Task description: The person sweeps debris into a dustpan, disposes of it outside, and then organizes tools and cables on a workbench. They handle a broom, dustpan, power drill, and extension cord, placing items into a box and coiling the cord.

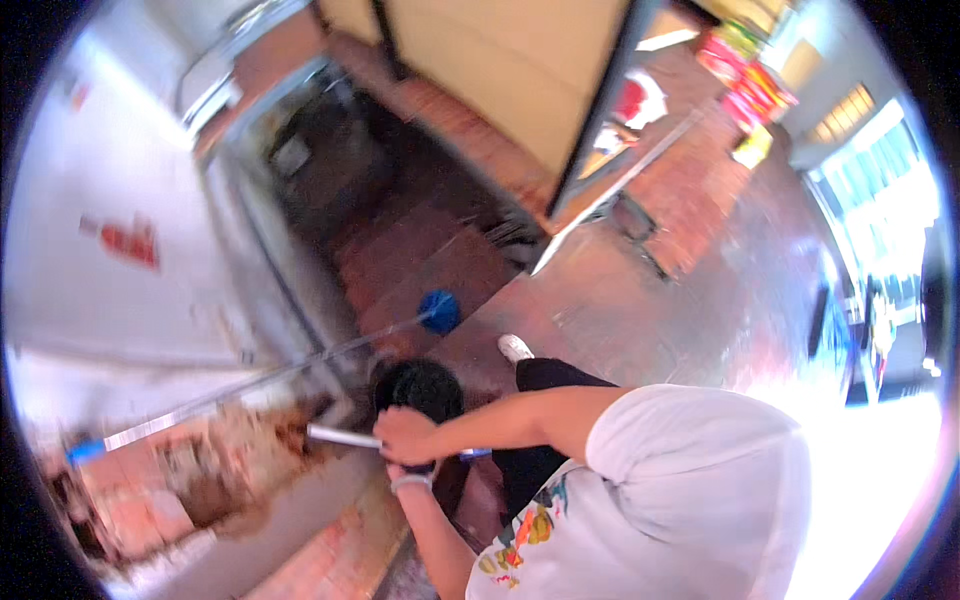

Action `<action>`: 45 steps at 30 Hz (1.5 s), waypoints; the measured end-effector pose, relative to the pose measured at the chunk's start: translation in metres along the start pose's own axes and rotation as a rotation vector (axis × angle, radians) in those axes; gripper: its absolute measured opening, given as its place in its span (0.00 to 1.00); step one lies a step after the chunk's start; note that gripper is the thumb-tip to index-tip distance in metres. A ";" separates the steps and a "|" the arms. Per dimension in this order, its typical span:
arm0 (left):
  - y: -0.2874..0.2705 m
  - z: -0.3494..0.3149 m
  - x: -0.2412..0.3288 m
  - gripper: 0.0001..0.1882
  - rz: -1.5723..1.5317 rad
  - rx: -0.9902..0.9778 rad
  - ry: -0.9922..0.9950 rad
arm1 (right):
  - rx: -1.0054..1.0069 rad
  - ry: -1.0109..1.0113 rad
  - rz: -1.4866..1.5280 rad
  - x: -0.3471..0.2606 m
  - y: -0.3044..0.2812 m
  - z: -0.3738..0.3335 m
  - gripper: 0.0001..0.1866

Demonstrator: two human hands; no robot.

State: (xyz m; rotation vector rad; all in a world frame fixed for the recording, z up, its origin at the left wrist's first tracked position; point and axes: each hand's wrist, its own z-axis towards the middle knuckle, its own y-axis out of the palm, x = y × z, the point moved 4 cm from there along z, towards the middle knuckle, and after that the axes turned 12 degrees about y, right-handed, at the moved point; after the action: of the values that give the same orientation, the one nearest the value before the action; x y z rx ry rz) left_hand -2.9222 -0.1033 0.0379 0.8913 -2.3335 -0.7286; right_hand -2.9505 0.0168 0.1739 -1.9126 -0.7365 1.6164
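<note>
Both hands are together in front of my white shirt, closed around a whitish stick (345,436). One end of it points left past my fingers. My right hand (405,437) wraps it from above. My left hand (410,470), with a pale band at the wrist, grips just beside, partly covered by the right; something dark shows there. Just beyond the hands is a round black thing (418,388), too blurred to name. Farther on, a round blue brush head (439,312) sits on a long thin rod (330,350), which slants down leftward to a blue tip.
A pale wall (90,300) with a red mark stands left, above a worn brick-coloured ledge (130,500). A dark recess (340,170) lies ahead, beside a large tan panel (510,80) with black edges. Colourful packages (750,90) lie far right. My white shoe (515,348) rests on reddish floor.
</note>
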 end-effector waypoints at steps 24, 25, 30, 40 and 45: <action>0.323 -0.142 -0.618 0.28 1.506 -1.387 -0.519 | 0.714 0.543 1.906 0.410 -0.386 -0.524 0.22; 0.331 -0.165 -0.662 0.25 1.500 -1.491 -0.489 | 0.761 0.554 1.866 0.418 -0.400 -0.561 0.22; 0.387 -0.263 -0.839 0.17 1.639 -1.810 -0.330 | 1.020 0.662 1.369 0.463 -0.459 -0.706 0.24; 0.461 -0.342 -1.099 0.19 1.447 -2.061 -0.577 | 1.374 1.012 1.094 0.590 -0.543 -0.913 0.15; 0.488 -0.380 -1.232 0.16 1.446 -2.073 -0.970 | 1.730 0.842 1.105 0.646 -0.602 -0.998 0.12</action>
State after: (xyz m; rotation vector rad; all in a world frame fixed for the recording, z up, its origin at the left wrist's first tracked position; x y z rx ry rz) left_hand -2.0997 0.9773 0.2737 -1.9425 -0.7216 -1.9648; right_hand -1.9185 0.8519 0.2879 -1.1346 1.7426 0.8279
